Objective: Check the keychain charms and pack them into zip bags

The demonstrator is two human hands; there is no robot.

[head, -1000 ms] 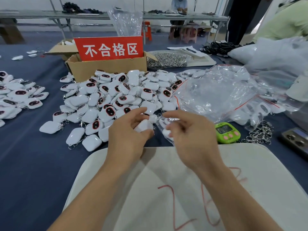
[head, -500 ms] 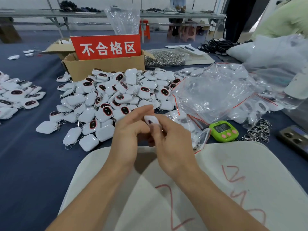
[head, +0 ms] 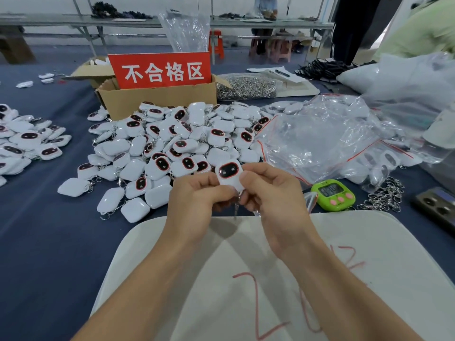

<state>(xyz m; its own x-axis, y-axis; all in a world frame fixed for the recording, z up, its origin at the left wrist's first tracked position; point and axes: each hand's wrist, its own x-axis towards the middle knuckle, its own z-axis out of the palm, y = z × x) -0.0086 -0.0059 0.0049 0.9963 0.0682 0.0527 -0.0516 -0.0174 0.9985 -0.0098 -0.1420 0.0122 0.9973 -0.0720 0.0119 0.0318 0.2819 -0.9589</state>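
Both hands hold one white keychain charm (head: 229, 174) upright, its dark red-rimmed face toward me, above the far edge of a white cloth pad (head: 246, 279). My left hand (head: 197, 200) pinches its left side and my right hand (head: 273, 195) pinches its right side. The metal ring hangs below the charm between my hands. A big heap of the same charms (head: 172, 143) lies just beyond. Clear zip bags with red seal lines (head: 320, 139) are piled to the right, some holding charms.
A cardboard box (head: 157, 99) with a red sign stands behind the heap. A green timer (head: 333, 194), loose key rings (head: 384, 195) and a dark device (head: 435, 207) lie right. Another charm pile (head: 24, 141) lies left. A person in green stands at far right.
The charm has been turned face-up and raised between both hands. One second ago the right hand was by a small zip bag, which now lies by the timer.
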